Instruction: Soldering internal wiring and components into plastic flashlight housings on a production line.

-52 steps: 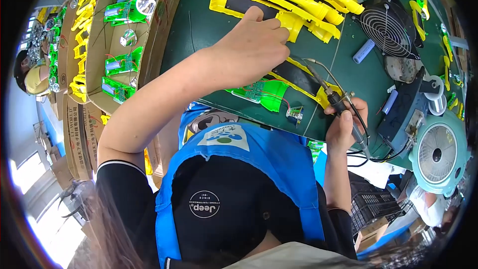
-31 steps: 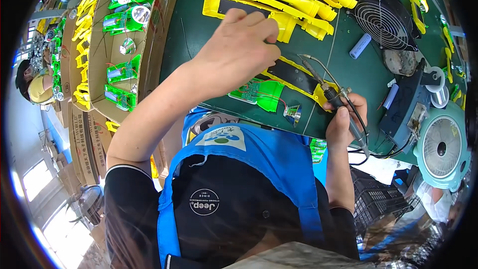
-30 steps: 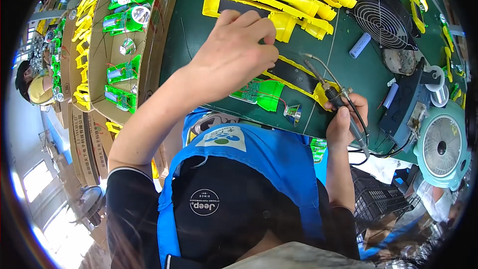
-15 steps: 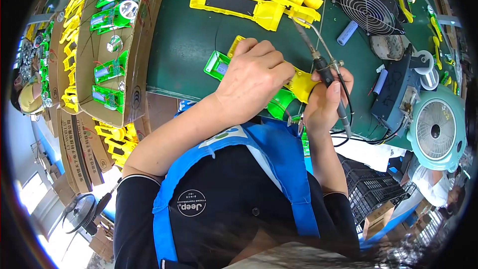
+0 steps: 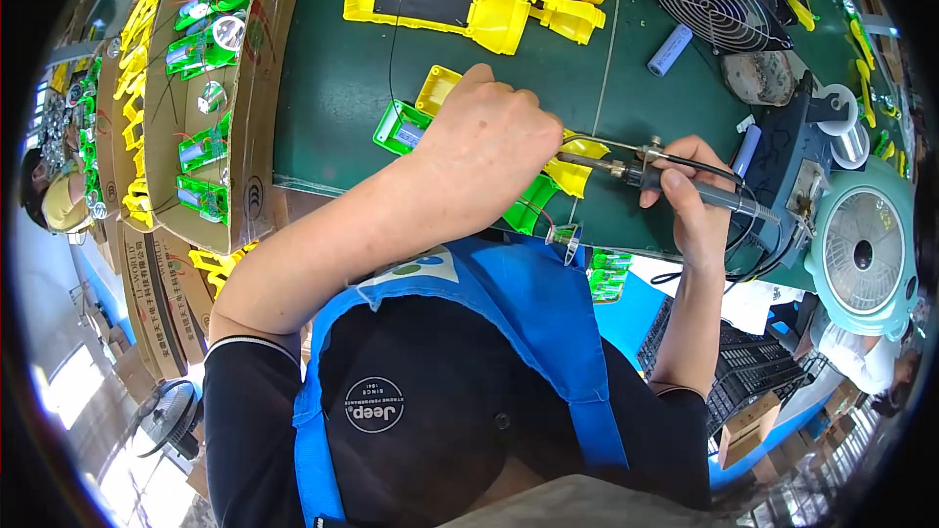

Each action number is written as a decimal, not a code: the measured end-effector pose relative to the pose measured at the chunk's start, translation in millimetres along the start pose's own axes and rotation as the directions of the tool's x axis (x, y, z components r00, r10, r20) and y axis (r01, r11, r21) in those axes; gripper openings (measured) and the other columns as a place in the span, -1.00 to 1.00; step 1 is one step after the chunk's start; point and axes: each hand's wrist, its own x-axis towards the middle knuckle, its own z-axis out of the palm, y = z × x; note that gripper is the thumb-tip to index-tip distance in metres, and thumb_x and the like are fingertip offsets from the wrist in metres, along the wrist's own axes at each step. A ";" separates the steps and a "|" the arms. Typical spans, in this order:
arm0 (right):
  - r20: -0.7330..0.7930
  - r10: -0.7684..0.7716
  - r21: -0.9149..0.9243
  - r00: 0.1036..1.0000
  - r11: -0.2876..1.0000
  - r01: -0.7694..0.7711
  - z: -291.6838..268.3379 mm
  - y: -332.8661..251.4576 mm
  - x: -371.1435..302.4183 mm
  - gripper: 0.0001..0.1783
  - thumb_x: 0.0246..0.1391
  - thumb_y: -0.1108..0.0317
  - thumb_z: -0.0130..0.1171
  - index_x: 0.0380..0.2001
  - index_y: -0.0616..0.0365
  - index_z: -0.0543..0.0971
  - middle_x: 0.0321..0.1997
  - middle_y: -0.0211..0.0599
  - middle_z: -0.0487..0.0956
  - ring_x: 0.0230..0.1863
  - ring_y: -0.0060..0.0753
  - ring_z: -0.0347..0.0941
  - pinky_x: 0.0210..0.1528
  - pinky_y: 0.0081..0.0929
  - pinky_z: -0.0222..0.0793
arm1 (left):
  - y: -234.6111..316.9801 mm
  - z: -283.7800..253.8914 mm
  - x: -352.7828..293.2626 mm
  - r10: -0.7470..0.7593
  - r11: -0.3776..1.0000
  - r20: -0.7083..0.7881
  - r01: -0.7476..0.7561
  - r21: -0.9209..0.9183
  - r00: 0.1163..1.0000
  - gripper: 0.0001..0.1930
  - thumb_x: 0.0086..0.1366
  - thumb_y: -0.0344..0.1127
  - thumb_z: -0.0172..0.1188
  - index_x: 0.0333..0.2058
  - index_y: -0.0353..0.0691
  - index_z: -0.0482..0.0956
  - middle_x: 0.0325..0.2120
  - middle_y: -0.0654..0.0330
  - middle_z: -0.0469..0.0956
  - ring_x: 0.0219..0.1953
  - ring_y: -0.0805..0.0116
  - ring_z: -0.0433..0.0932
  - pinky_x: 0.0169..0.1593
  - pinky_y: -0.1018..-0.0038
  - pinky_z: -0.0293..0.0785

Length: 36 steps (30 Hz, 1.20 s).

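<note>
My right hand grips a soldering iron by its dark handle, with a thin metal feed tube along it. The iron lies nearly level, its tip pointing left and hidden behind my left hand. That hand is closed, knuckles up, over a green casing and yellow casing parts; its fingertips and what they hold are hidden. A blue cylindrical cell sits in the green casing's exposed end, a black wire rising from it. Toward me, a small round reflector hangs on wires by another green part.
Yellow shells lie at the back. Right are a square fan, a loose blue cell, a solder spool, a blue-grey soldering unit and a teal fan. A cardboard box of green casings stands left.
My right hand has moved right and swung the soldering iron from steep to nearly level, its tip end now at my left hand. My left hand stays over the casings.
</note>
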 end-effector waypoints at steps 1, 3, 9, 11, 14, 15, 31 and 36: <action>0.024 0.020 -0.036 1.000 0.999 -0.020 1.1 -3.2 0.9 -0.69 0.00 0.25 0.22 -0.34 0.30 0.46 -0.53 -0.29 0.52 -0.53 -0.54 0.46 -0.30 -0.59 0.38 | 0.0 -1.3 1.1 0.000 1.000 0.003 0.000 0.000 1.000 -0.91 -0.02 -0.48 0.16 -0.46 -0.27 0.56 -0.54 0.10 0.52 -0.41 0.17 0.55 -0.20 0.32 0.37; 0.053 0.036 -0.078 0.998 0.996 -0.032 2.5 -6.1 2.5 -0.72 -0.01 0.29 0.22 -0.35 0.31 0.47 -0.50 -0.28 0.54 -0.54 -0.55 0.48 -0.40 -0.65 0.37 | -0.1 -3.0 3.2 0.012 1.000 0.042 -0.012 -0.012 0.999 -0.93 -0.02 -0.49 0.17 -0.48 -0.27 0.56 -0.55 0.08 0.53 -0.41 0.16 0.55 -0.21 0.31 0.37; 0.096 0.063 -0.121 0.993 0.991 -0.051 1.1 -11.7 7.3 -0.73 0.00 0.30 0.23 -0.35 0.29 0.47 -0.50 -0.29 0.54 -0.51 -0.55 0.50 -0.37 -0.64 0.41 | -1.2 -3.6 3.9 0.004 1.000 0.059 -0.002 -0.031 0.998 -0.92 -0.02 -0.49 0.16 -0.47 -0.27 0.56 -0.55 0.09 0.53 -0.40 0.17 0.55 -0.20 0.32 0.37; 0.115 0.042 -0.113 0.993 0.993 -0.029 0.6 -12.8 8.6 -0.78 0.00 0.37 0.22 -0.36 0.30 0.47 -0.50 -0.30 0.55 -0.51 -0.56 0.51 -0.38 -0.63 0.43 | -1.4 -2.5 3.7 0.001 1.000 0.056 0.000 -0.029 0.998 -0.92 -0.02 -0.48 0.16 -0.47 -0.27 0.56 -0.55 0.09 0.53 -0.40 0.17 0.55 -0.20 0.32 0.37; 0.154 -0.023 -0.128 0.988 0.991 0.043 -1.0 -11.4 10.6 -0.80 -0.02 0.41 0.24 -0.38 0.30 0.48 -0.51 -0.33 0.55 -0.49 -0.57 0.52 -0.38 -0.63 0.45 | -0.5 -1.6 2.2 -0.008 1.000 0.041 0.009 -0.026 0.999 -0.91 -0.02 -0.48 0.16 -0.46 -0.27 0.56 -0.54 0.10 0.54 -0.39 0.17 0.55 -0.19 0.32 0.37; 0.178 -0.045 -0.158 0.983 0.985 0.073 -3.1 -11.1 11.8 -0.79 -0.03 0.39 0.26 -0.39 0.29 0.48 -0.52 -0.34 0.55 -0.48 -0.56 0.54 -0.38 -0.63 0.45 | -0.1 -1.6 1.7 -0.013 1.000 0.028 0.014 -0.025 1.000 -0.91 -0.02 -0.48 0.16 -0.46 -0.27 0.56 -0.53 0.10 0.54 -0.38 0.17 0.56 -0.19 0.32 0.36; -0.182 -0.508 -0.035 0.842 0.859 0.511 28.1 33.3 -27.6 -0.58 0.19 0.16 0.15 -0.15 0.24 0.26 -0.38 0.01 0.58 -0.36 -0.25 0.58 -0.19 -0.38 0.49 | -1.4 -0.1 2.8 -0.010 1.000 0.005 0.010 -0.006 1.000 -0.90 -0.02 -0.47 0.18 -0.46 -0.28 0.58 -0.53 0.10 0.55 -0.40 0.18 0.57 -0.21 0.33 0.39; -0.097 -0.591 -0.114 0.801 0.806 0.581 55.4 46.3 -21.6 -0.63 0.21 0.29 0.15 -0.07 0.18 0.24 -0.20 0.06 0.58 -0.14 -0.21 0.55 -0.01 -0.36 0.40 | 0.1 -0.6 2.6 -0.029 1.000 0.009 0.030 -0.009 1.000 -0.91 -0.01 -0.44 0.18 -0.46 -0.26 0.58 -0.53 0.11 0.55 -0.39 0.19 0.57 -0.21 0.34 0.38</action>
